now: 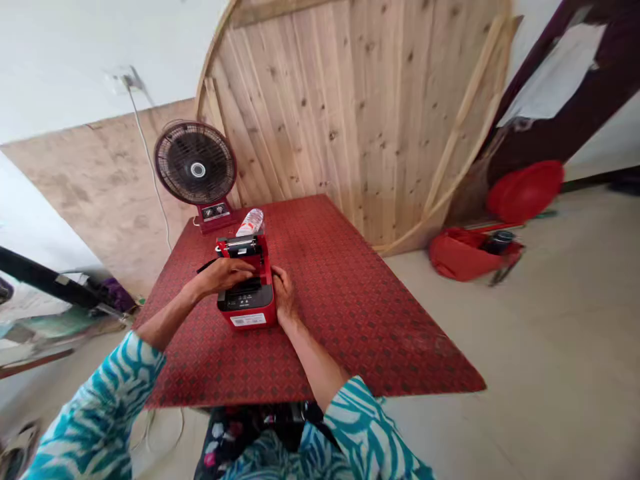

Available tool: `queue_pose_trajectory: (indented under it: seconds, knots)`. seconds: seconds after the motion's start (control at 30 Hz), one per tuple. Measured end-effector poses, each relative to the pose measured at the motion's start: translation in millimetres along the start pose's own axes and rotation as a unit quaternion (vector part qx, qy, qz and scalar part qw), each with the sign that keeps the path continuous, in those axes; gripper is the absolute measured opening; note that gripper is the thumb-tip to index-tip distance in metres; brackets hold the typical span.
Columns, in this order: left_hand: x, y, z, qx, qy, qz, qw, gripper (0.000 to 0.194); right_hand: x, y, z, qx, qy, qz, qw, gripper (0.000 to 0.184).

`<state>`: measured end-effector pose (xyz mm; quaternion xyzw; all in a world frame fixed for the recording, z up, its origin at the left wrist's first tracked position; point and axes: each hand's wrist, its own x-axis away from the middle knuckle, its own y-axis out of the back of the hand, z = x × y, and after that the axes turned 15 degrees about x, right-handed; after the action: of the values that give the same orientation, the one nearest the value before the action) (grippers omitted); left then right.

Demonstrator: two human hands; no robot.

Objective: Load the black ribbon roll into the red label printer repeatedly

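Note:
A red and black label printer (250,319) sits on the table with its lid raised, showing the compartment and a roller under the lid. My left hand (225,275) reaches across from the left over the opening, fingers stretched out with the tips inside; nothing shows in them. My right hand (285,293) presses against the printer's right side, thumb side up and fingers curved along the red casing. A white label is on the front face, below small buttons. Whatever lies deep in the compartment is partly hidden by my left hand.
Behind the printer lies a clear plastic bottle (251,223). A fan (197,167) stands at the table's back left corner, near a cord. The table (350,320) has a red patterned cover. A large round wooden board (340,107) leans behind; a red bag (457,253) rests on the floor.

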<state>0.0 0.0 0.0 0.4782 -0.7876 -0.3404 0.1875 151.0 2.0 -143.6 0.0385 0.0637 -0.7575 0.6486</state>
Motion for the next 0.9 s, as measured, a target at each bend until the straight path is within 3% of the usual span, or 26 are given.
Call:
queue_pose_trajectory:
  seconds: [0.17, 0.37, 0.57, 0.9]
  knots:
    - [43, -5.6, -6, 0.012, -0.038, -0.02, 0.999, 0.033, 1, 0, 0, -0.011, 0.001, -0.013, 1.0, 0.033]
    - [41, -22.7, 7, -0.024, -0.128, -0.075, 0.989, 0.02, 0, 1, -1, -0.022, 0.007, -0.02, 1.0, 0.032]
    - [50, -34.5, 3, -0.12, -0.216, -0.127, 0.961, 0.02, 1, 1, -2, -0.023, 0.004, -0.021, 0.999, 0.034]
    - [75, -60.5, -4, -0.154, -0.235, -0.177, 0.943, 0.02, 5, 5, 0, -0.023, -0.023, -0.001, 0.999, 0.036]
